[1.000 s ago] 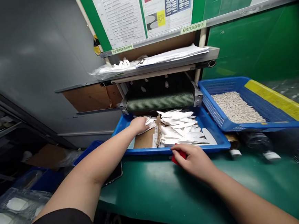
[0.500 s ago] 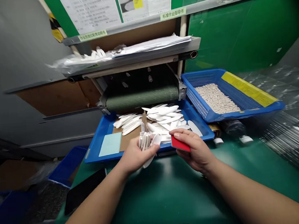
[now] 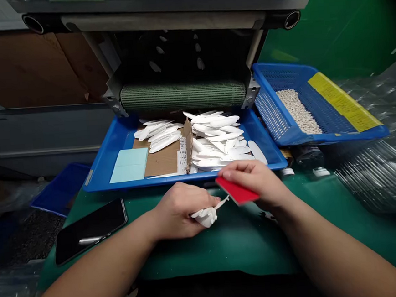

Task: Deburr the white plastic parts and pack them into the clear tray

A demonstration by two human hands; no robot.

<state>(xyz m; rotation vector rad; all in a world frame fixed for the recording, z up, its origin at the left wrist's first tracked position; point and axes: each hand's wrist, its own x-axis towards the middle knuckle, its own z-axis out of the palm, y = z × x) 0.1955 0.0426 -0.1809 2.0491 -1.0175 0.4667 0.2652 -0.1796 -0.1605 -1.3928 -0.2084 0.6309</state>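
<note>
My left hand (image 3: 180,209) is closed around a bunch of white, flat, oval pieces (image 3: 206,216), their ends poking out below the fingers. One thin piece sticks out from that hand toward the right. My right hand (image 3: 255,178) pinches a flat red pad (image 3: 237,191) with a pale edge, its corner close to the tip of the thin piece; whether they touch I cannot tell. Just beyond both hands lies a blue tray (image 3: 139,184). More white oval pieces (image 3: 217,133) are heaped in it, beside cardboard (image 3: 162,159) and a light blue paper pad (image 3: 130,164).
A green conveyor roller (image 3: 183,96) ends above the tray. To the right, a blue basket (image 3: 270,110) holds small pale pieces (image 3: 298,111). Clear plastic trays (image 3: 381,175) are stacked at far right. A black phone (image 3: 91,230) lies at left on the green table (image 3: 240,250).
The view has tilted down and closer. My left hand has turned over, so the white pieces now point down and right. The red pad is now beside the protruding piece.
</note>
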